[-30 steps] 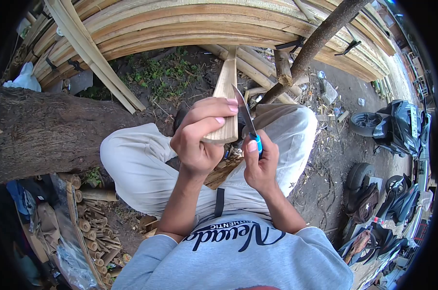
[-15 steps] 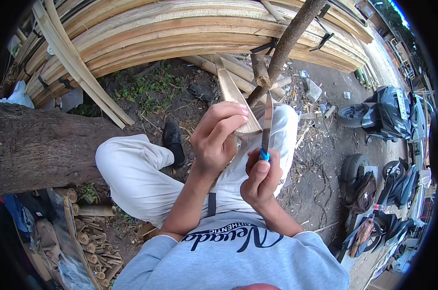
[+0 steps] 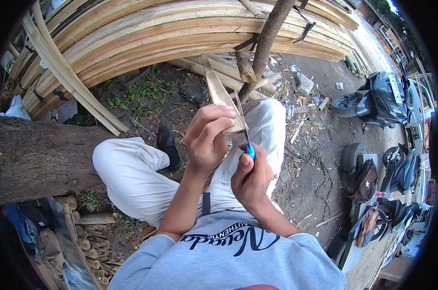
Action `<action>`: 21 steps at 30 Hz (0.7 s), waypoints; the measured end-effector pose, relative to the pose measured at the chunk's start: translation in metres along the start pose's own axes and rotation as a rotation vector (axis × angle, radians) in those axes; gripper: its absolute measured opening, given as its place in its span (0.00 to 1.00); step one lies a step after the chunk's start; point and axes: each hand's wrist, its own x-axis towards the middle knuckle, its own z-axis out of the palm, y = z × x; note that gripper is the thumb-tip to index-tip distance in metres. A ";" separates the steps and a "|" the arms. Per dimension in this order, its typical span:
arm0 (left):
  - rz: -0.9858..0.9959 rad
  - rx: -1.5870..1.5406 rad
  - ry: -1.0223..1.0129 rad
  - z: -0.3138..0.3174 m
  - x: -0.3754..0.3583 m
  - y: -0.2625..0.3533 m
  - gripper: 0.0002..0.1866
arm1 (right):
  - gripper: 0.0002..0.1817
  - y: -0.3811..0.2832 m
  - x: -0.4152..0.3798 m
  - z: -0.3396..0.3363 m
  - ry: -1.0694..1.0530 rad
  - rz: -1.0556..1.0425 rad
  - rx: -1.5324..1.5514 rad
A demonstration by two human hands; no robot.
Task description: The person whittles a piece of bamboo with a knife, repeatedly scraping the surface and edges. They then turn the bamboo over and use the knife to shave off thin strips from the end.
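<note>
My left hand [image 3: 208,133] is closed around the wide lower end of a pale strip of wood or bamboo [image 3: 218,89], which narrows toward its far end. In my right hand [image 3: 252,176] is a knife with a blue handle [image 3: 250,151], the thumb lying along it. The knife's blade [image 3: 242,113] points away from me and lies against the right edge of the strip, close to my left fingers. Both hands are above my lap, over the light trousers [image 3: 260,128].
Long stacked wooden slats [image 3: 170,31] run across the far side. A thin trunk [image 3: 267,43] rises ahead, beside a cut log piece [image 3: 245,67]. A thick trunk [image 3: 40,157] lies at left, bamboo pieces [image 3: 95,253] lower left. Motorbikes [image 3: 381,101] stand at right.
The knife has moved left and tilted, so its blade now meets the strip's edge instead of standing apart from it. My view has shifted slightly.
</note>
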 end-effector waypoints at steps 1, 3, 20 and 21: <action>-0.002 -0.005 -0.010 -0.001 0.000 0.000 0.12 | 0.13 0.000 0.001 0.000 0.002 -0.005 0.010; -0.008 0.014 -0.004 -0.003 0.002 0.002 0.12 | 0.13 0.002 0.000 0.002 0.019 -0.024 0.020; -0.044 0.054 0.042 -0.015 -0.002 0.001 0.11 | 0.15 -0.009 0.002 0.019 -0.012 0.003 0.111; -0.034 0.052 0.048 -0.016 -0.002 -0.001 0.12 | 0.15 -0.009 0.002 0.020 -0.011 -0.010 0.111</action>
